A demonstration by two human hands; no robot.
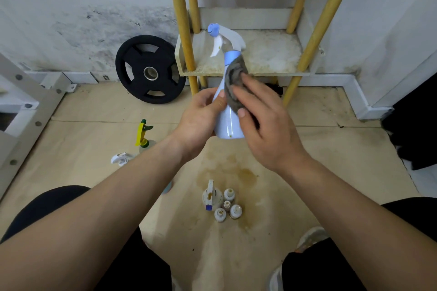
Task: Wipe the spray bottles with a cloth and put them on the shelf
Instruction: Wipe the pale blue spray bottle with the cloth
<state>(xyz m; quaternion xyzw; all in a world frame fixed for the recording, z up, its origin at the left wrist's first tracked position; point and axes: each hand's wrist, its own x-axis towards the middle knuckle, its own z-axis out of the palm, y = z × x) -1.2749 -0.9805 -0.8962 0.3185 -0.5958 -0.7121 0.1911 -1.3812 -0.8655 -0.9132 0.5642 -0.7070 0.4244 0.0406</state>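
While the left hand (pixel 201 116) curls its fingers round the lower body of the blue spray bottle (pixel 228 125), held upright in the air in front of the shelf (pixel 246 73), the right hand (pixel 267 125) grips the grey cloth (pixel 234 78) against its neck and shoulder: wiping under way on this one, I'd say. No bottle on the shelf tier in view. On the floor a yellow-green spray bottle (pixel 144 134), a white sprayer (pixel 120 158) and a cluster of small bottles (pixel 222 203) wait; early in the job, most of it left
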